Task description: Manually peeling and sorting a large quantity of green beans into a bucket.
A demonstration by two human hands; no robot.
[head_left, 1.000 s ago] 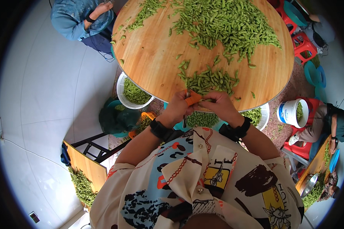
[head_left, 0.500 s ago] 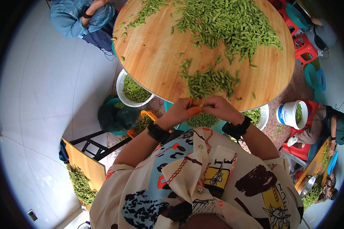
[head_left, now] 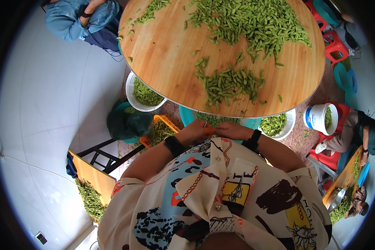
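Note:
My left hand (head_left: 194, 131) and my right hand (head_left: 232, 131) meet close to my body, just below the table edge. The fingers of both are closed, with orange finger covers (head_left: 211, 130) showing where they touch. Whatever lies between the fingertips is too small and hidden to make out. Under and beyond the hands is a teal basin (head_left: 186, 115) holding green shelled beans (head_left: 214, 119). A small pile of green bean pods (head_left: 229, 85) lies at the near edge of the round wooden table (head_left: 166, 62), with a larger heap of pods (head_left: 254, 27) farther back.
White baskets of pods stand left (head_left: 131, 89) and right (head_left: 291, 125) under the table rim. An orange crate (head_left: 166, 121) and dark bag (head_left: 129, 123) are at left. A white bucket (head_left: 314, 118) and red stools (head_left: 335, 46) are at right. Other people sit around.
Both hands have drawn back from the table edge toward my body and lowered over the basin. The small pile of pods has stayed in place on the table.

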